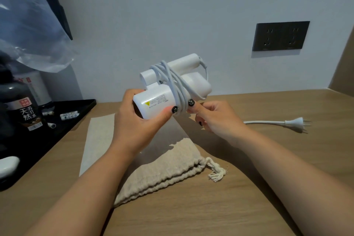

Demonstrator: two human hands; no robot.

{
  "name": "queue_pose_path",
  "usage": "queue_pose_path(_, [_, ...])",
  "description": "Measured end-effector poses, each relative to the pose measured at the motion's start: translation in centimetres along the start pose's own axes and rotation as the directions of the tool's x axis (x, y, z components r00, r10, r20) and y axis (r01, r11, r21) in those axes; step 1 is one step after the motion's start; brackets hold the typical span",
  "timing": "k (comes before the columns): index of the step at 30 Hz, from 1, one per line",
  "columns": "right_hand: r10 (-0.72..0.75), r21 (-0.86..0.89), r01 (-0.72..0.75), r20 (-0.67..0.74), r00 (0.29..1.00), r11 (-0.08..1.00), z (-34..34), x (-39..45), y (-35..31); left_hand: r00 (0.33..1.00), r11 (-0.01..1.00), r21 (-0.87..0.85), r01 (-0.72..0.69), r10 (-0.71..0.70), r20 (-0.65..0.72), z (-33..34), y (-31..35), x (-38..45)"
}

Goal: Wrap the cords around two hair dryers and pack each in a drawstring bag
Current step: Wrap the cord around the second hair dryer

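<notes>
The left hand grips a white dryer above the table, fingers curled round its barrel. The cord is looped several times round the body (its plug lies on the table to the right). The right hand pinches the cord at the wraps. A beige bag lies flat below the hands.
</notes>
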State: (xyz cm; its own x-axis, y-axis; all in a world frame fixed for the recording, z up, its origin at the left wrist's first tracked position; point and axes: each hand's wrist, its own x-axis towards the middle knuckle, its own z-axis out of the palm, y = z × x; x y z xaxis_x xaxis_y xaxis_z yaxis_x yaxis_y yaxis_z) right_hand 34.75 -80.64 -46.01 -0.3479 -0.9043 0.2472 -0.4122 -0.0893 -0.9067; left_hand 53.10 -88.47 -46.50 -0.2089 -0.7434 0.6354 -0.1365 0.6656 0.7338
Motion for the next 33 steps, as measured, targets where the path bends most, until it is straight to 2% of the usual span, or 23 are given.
queue_pose_path(3, [0.070,0.039,-0.075,0.114,0.991,0.996,-0.3,0.0,0.1,0.998,0.995,0.082,-0.061,0.060,0.017,-0.1,-0.2,-0.1])
queue_pose_path(6, [0.074,0.255,-0.158,0.311,0.948,0.954,-0.5,-0.1,-0.2,0.990,0.981,0.133,-0.141,0.137,0.035,0.1,-0.1,-0.2])
queue_pose_path(8, [0.047,0.334,-0.175,0.359,0.932,0.926,-0.4,-0.2,-0.4,0.985,0.972,0.156,-0.175,0.171,0.037,0.2,-0.1,-0.3])
queue_pose_path(10, [0.060,0.364,-0.204,0.369,0.927,0.909,-0.4,0.0,-0.5,0.981,0.967,0.165,-0.196,0.192,0.037,0.3,-0.2,-0.3])
queue_pose_path(14, [0.179,0.338,-0.325,0.398,0.900,0.883,-0.5,0.1,-0.6,0.956,0.934,0.207,-0.292,0.279,0.090,0.5,-0.5,-0.2])
queue_pose_path(17, [0.209,0.339,-0.350,0.388,0.898,0.873,-0.5,0.2,-0.4,0.933,0.901,0.244,-0.359,0.341,0.113,0.7,-0.8,-0.1])
queue_pose_path(24, [0.330,0.371,-0.467,0.376,0.866,0.803,-0.4,0.0,-0.7,0.853,0.741,0.428,-0.518,0.483,0.196,0.8,-1.0,0.1])
queue_pose_path(29, [0.276,0.445,-0.429,0.368,0.888,0.786,-0.5,0.0,-0.7,0.791,0.620,0.514,-0.593,0.567,0.228,1.1,-0.8,-0.1])
queue_pose_path(31, [0.266,0.445,-0.399,0.331,0.905,0.802,-0.4,-0.1,-0.6,0.787,0.623,0.500,-0.601,0.572,0.232,1.4,-0.8,-0.2])
queue_pose_path(33, [0.226,0.438,-0.320,0.254,0.940,0.840,-0.3,-0.1,-0.5,0.808,0.680,0.443,-0.584,0.536,0.243,1.7,-1.0,-0.2])
